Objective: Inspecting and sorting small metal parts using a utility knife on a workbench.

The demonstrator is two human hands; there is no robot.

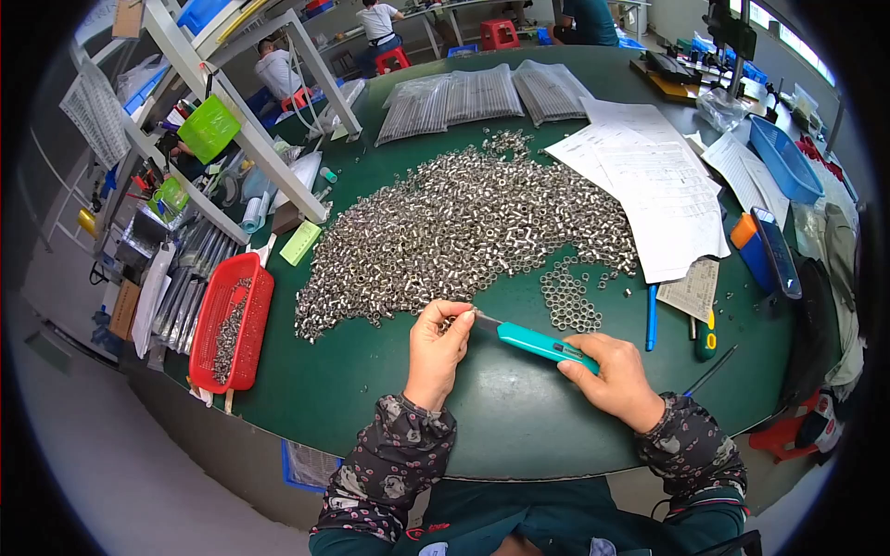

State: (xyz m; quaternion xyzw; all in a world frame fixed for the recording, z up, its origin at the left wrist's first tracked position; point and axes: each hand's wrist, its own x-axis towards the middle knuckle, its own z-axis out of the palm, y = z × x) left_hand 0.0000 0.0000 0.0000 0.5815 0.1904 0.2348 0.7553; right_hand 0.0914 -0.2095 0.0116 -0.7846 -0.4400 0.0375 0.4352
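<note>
Gripping teal knife (536, 341) — white papers (649, 176) beyond.

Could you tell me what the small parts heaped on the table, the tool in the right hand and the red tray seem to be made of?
The small parts look like bare metal: silvery, with bright glints. The tool in the right hand has a smooth teal handle, probably plastic, with a grey metal-looking tip at the left hand. The red tray seems moulded plastic, its walls slotted.
</note>
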